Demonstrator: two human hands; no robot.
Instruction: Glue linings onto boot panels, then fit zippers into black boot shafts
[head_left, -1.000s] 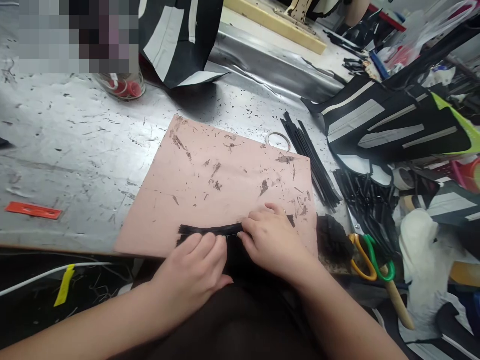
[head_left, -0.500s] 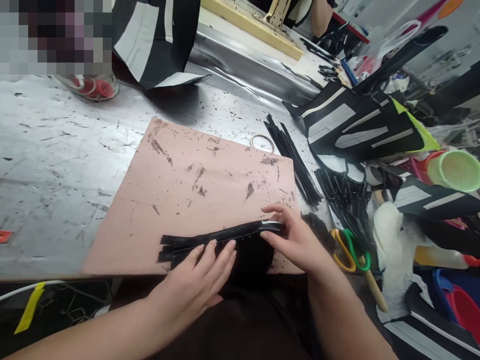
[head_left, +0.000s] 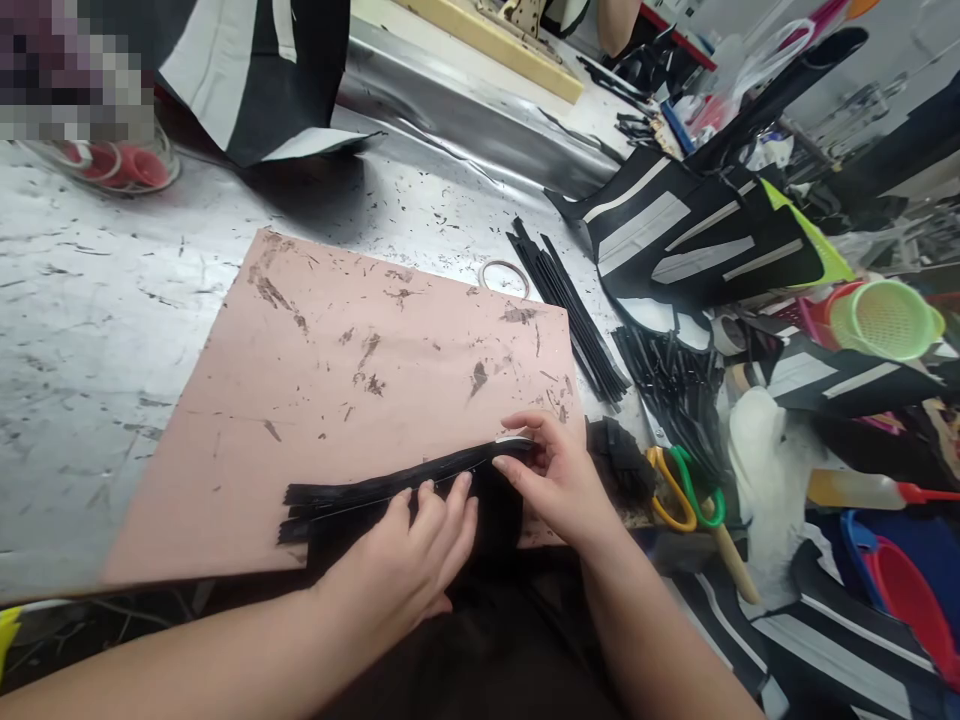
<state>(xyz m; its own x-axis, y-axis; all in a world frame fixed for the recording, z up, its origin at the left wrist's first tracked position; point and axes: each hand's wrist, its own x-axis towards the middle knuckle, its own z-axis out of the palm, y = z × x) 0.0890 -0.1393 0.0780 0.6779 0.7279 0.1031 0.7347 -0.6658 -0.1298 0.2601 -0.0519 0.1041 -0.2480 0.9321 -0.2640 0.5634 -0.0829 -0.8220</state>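
Across the left and middle of the frame, a scuffed silvery tabletop (head_left: 67, 400); over its lower middle, a pink mat (head_left: 360, 340) flecked with dark marks. At upper right, a black panel (head_left: 709, 228) bearing pale strips. At lower centre, black fabric (head_left: 497, 515) over the mat's near edge. Just left of it, the left hand (head_left: 412, 550), unclenched, fingers stretched out and fingertips at the near edge of the black strip (head_left: 360, 490). Right of centre, the right hand (head_left: 559, 480), thumb and curled fingers grasping the strip's right end. Leftward from there, the strip itself, slanting across the mat's lower part along the fabric's upper edge, with two frayed ends at left. Beyond the mat's right corner, a bundle of thin black strips (head_left: 566, 312). At lower right, scissors (head_left: 682, 522) with yellow and green handles. Above the mat's far edge, a thin ring (head_left: 504, 263).
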